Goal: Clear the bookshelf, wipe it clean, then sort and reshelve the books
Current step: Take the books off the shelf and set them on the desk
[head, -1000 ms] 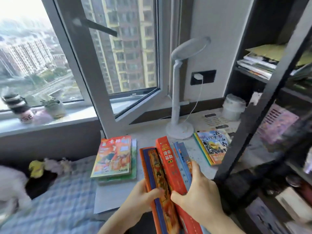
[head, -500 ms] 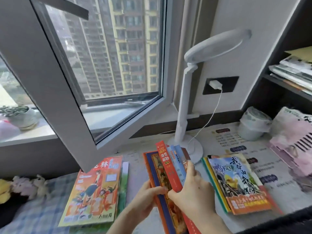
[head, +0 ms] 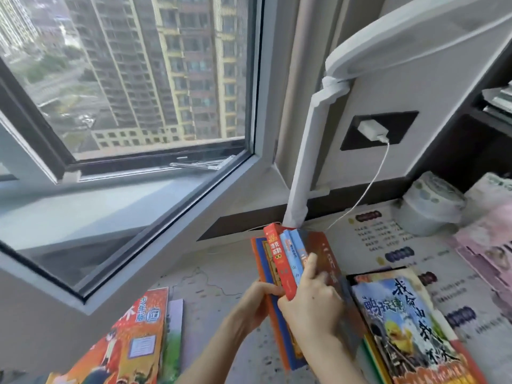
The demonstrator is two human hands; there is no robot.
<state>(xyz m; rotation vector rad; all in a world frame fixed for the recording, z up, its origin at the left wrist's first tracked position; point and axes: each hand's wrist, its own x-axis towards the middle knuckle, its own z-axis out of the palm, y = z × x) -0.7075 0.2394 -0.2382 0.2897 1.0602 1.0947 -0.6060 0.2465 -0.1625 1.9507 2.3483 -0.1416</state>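
Colourful paperback books [head: 288,261], upright on the speckled counter [head: 210,295] near the white desk lamp [head: 304,167], stay clamped in the left hand [head: 257,303] while curled fingers [head: 310,263] of the right hand [head: 310,303], pinching the spines, have fanned a red cover rightward, suggesting sorting continues.

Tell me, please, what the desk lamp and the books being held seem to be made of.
Desk lamp: likely matte white plastic, smooth moulded arm and head without glare. Books, gripped by the left hand and right hand: paper with printed card covers, probably lightly glossy; thin stiff edges show.
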